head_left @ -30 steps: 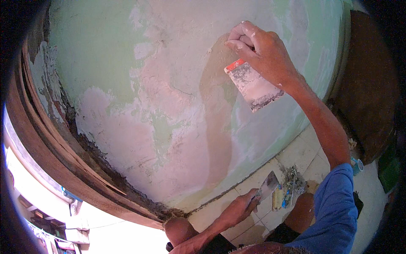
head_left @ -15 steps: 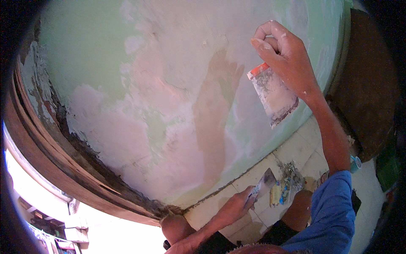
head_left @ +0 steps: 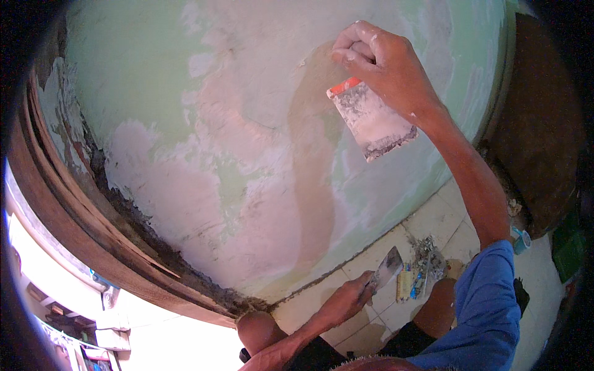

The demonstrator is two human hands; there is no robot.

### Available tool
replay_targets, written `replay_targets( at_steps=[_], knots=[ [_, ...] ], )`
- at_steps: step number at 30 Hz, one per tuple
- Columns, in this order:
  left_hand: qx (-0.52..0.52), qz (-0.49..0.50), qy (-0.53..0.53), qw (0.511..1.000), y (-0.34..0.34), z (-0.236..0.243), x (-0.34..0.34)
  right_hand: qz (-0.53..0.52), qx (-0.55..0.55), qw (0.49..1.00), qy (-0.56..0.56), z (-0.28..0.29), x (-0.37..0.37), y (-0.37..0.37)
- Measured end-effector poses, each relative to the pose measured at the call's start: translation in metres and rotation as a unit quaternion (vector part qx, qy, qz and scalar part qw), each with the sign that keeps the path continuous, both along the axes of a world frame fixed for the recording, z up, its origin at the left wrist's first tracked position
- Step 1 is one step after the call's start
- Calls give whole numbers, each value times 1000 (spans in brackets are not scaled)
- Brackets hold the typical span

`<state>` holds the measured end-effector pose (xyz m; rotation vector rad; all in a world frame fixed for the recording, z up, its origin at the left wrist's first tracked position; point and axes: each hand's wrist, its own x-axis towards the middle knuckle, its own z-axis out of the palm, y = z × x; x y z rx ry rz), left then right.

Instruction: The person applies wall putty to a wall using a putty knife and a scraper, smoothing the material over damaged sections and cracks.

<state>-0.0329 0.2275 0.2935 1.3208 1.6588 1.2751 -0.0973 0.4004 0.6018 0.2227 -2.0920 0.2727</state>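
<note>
My right hand (head_left: pixel 390 68), dusted with white, is raised in front of the wall (head_left: pixel 247 142). Its fingers are closed on a putty scraper with an orange edge. The scraper's broad blade (head_left: pixel 374 120) hangs below the hand, smeared with whitish filler; whether it touches the wall I cannot tell. The wall shows green paint with large pale pinkish-white patches, and my arm's shadow falls across it. Low down, between my knees, my left hand (head_left: pixel 349 300) grips a putty knife (head_left: pixel 388 264), its stained metal blade pointing up and right.
A wooden frame (head_left: pixel 93 229) with a rough, broken edge runs down the left side, bright light beyond it. On the tiled floor lie a yellowish pack (head_left: pixel 405 283) and a greyish crumpled heap (head_left: pixel 430 256). To the right are a light-blue cup (head_left: pixel 523 240) and a brown panel (head_left: pixel 538 117).
My right hand has moved left and slightly up with its scraper, and its shadow has shifted on the wall. My left hand has hardly moved.
</note>
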Motion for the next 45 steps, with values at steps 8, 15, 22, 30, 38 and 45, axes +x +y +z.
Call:
replay_targets(
  at_steps=[8, 15, 22, 30, 38, 45],
  knots=[
    [-29, -17, -7, 999, 0, 10, 1, -46, 17, 999, 19, -6, -7, 0],
    [-37, -13, -4, 999, 2, 7, 1, -37, -13, 999, 3, -5, 9, 1],
    [-74, -30, -40, 996, -1, 17, 1, -63, -67, 957, -275, -86, 66, 19],
    [-5, -68, 43, 997, 10, -55, 18, -92, -80, 885, -450, -175, 71, 90],
    [-165, -167, 32, 972, 11, -30, 21, 56, -424, 671, -606, -166, 111, 91],
    [-88, -136, 49, 986, 13, -73, 30, 175, -465, 706, -505, -120, 117, 75]
  ],
)
